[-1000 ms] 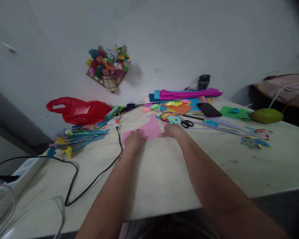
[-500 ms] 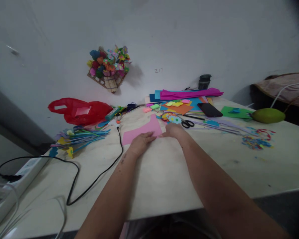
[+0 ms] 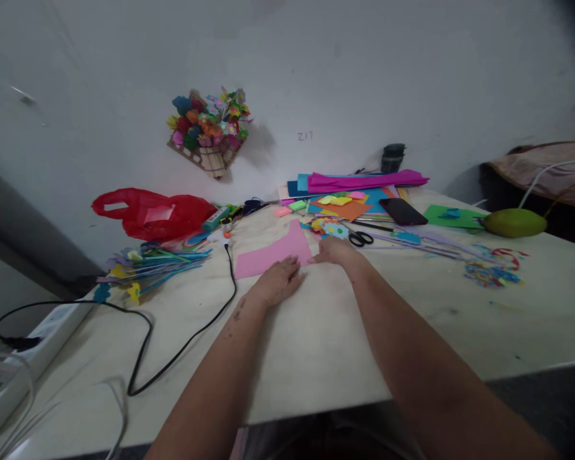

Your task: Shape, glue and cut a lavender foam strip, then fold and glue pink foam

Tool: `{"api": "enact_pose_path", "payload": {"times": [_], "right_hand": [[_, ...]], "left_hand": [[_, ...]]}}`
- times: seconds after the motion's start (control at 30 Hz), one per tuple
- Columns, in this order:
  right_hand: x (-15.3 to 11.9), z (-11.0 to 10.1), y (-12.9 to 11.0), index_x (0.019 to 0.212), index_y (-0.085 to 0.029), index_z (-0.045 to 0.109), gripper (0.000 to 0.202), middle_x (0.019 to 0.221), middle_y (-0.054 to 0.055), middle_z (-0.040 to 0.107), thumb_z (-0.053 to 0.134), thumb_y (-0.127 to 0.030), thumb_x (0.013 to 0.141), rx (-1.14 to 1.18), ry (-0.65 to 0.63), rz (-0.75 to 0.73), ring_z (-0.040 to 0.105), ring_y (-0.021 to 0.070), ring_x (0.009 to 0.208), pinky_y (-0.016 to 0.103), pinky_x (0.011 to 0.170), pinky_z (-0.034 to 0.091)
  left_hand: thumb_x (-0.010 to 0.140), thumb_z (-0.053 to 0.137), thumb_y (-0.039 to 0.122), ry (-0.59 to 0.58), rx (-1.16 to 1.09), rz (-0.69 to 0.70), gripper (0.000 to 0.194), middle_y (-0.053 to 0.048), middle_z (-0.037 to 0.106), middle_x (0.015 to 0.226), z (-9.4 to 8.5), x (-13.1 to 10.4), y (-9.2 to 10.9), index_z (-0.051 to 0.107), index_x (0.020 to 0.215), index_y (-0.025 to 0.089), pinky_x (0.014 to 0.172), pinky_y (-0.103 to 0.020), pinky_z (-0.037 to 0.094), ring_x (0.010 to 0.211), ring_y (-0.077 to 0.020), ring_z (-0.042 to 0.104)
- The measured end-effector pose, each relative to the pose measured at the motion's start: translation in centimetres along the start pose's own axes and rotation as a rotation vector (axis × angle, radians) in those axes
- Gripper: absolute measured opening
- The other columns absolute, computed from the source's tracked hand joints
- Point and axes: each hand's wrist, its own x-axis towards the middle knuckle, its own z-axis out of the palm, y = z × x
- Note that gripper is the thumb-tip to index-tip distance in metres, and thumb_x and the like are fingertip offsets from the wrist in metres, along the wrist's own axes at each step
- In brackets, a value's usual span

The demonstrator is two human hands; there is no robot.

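Note:
A pink sheet (image 3: 275, 250), with a curved cut-out along its far side, lies flat on the table. My left hand (image 3: 278, 281) rests palm down at its near edge, fingers stretched out and fingertips on the sheet. At the sheet's right edge, my right hand (image 3: 334, 250) has its fingers curled in and the thumb reaching the near right corner. What those fingers hold, if anything, is hidden. Just beyond the right hand are black-handled scissors (image 3: 361, 239) and flower cut-outs (image 3: 334, 230).
Coloured sheets (image 3: 345, 207), a phone (image 3: 403, 211), a green fruit (image 3: 515, 222) and paper scraps (image 3: 493, 273) occupy the right side. Leftward are a red plastic bag (image 3: 160, 217), stemmed craft flowers (image 3: 158, 265), a black cable (image 3: 191, 345) and a power strip (image 3: 60, 332).
My left hand has slid slightly towards me and its fingers have straightened. The right hand and the pink sheet have hardly moved.

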Motion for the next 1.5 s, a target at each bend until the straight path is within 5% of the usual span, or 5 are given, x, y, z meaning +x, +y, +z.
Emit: {"api": "enact_pose_path", "payload": {"times": [0.2, 0.6, 0.83, 1.23, 1.5], "right_hand": [[-0.3, -0.2, 0.0, 0.095, -0.018, 0.065, 0.058, 0.111, 0.014, 0.059, 0.055, -0.067, 0.065, 0.019, 0.006, 0.005, 0.053, 0.0296, 0.104, 0.039, 0.084, 0.040], [-1.2, -0.4, 0.5, 0.090, -0.018, 0.067, 0.038, 0.090, 0.008, 0.066, 0.061, -0.051, 0.070, 0.168, 0.035, -0.012, 0.060, 0.0219, 0.086, 0.026, 0.065, 0.042], [0.5, 0.6, 0.9, 0.087, -0.016, 0.067, 0.035, 0.084, 0.009, 0.067, 0.049, -0.045, 0.081, 0.293, 0.140, -0.003, 0.061, 0.0203, 0.079, 0.024, 0.061, 0.041], [0.0, 2.0, -3.9, 0.108, -0.011, 0.062, 0.042, 0.113, 0.021, 0.055, 0.058, -0.039, 0.077, 0.196, 0.352, 0.088, 0.053, 0.0287, 0.106, 0.035, 0.080, 0.044], [0.6, 2.2, -4.3, 0.097, -0.013, 0.064, 0.027, 0.099, 0.015, 0.064, 0.059, -0.027, 0.075, 0.458, 0.327, 0.088, 0.058, 0.0271, 0.098, 0.034, 0.079, 0.044]], "left_hand": [[0.084, 0.024, 0.058, -0.084, 0.041, -0.087, 0.067, -0.009, 0.011, 0.148, 0.7, 0.1, 1.2, 0.025, 0.139, 0.020, 0.109, -0.044, 0.011, 0.136, -0.0225, 0.006], [0.078, 0.015, 0.069, -0.156, 0.082, -0.198, 0.070, 0.001, 0.004, 0.150, 0.1, 0.0, 1.9, 0.021, 0.139, 0.035, 0.100, -0.064, 0.007, 0.134, -0.0354, -0.003], [0.075, 0.008, 0.074, -0.129, 0.077, -0.179, 0.075, 0.003, 0.005, 0.150, 0.4, 0.0, 1.4, 0.020, 0.139, 0.036, 0.100, -0.065, 0.006, 0.134, -0.0370, -0.004], [0.076, 0.010, 0.072, -0.086, 0.029, -0.162, 0.075, -0.002, 0.011, 0.150, 0.4, 0.0, 1.2, 0.027, 0.137, 0.032, 0.102, -0.061, 0.006, 0.135, -0.0345, -0.001], [0.075, 0.009, 0.073, -0.129, 0.052, -0.153, 0.080, -0.004, 0.007, 0.150, 0.5, 0.2, 1.0, 0.022, 0.140, 0.029, 0.102, -0.062, 0.004, 0.134, -0.0351, -0.003]]}}
